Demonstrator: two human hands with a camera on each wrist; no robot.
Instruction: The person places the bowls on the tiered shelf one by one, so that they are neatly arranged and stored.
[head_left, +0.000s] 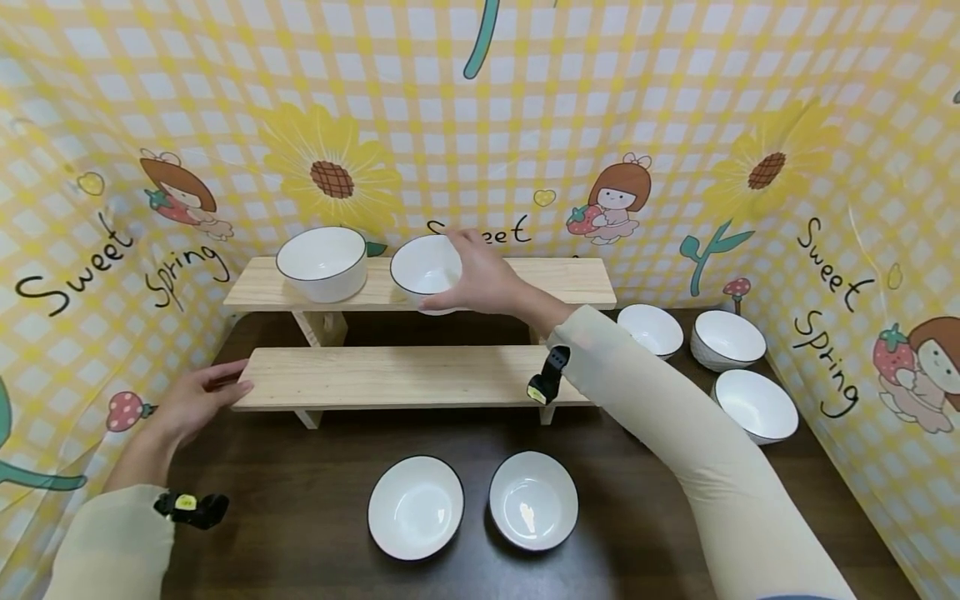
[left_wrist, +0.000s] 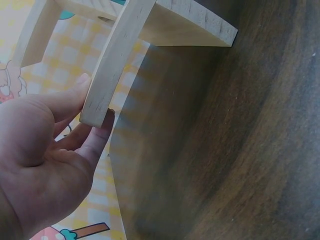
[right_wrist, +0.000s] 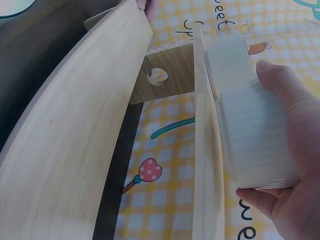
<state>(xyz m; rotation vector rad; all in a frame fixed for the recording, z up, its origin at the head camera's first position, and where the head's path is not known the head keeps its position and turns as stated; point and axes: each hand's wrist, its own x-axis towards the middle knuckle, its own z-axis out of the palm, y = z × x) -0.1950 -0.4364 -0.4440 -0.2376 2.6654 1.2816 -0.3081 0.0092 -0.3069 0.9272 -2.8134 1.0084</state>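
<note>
My right hand (head_left: 487,279) grips a white bowl (head_left: 422,268) with a dark rim by its right side, at the upper board (head_left: 558,283) of a two-tier wooden shelf. Seen from the right wrist, that hand's thumb and fingers span the bowl (right_wrist: 257,140); whether its base fully rests on the board is unclear. A second white bowl (head_left: 330,275) stands on the upper board to its left. My left hand (head_left: 183,408) pinches the left end of the lower board (head_left: 420,377). In the left wrist view, thumb and fingers lie on opposite faces of that board (left_wrist: 107,82).
Two white bowls, one left (head_left: 417,508) and one right (head_left: 534,502), sit on the dark table (head_left: 300,517) before the shelf. Three more, including a front one (head_left: 756,406), stand at the right, partly behind my right arm. A yellow checked cloth (head_left: 465,125) surrounds the table.
</note>
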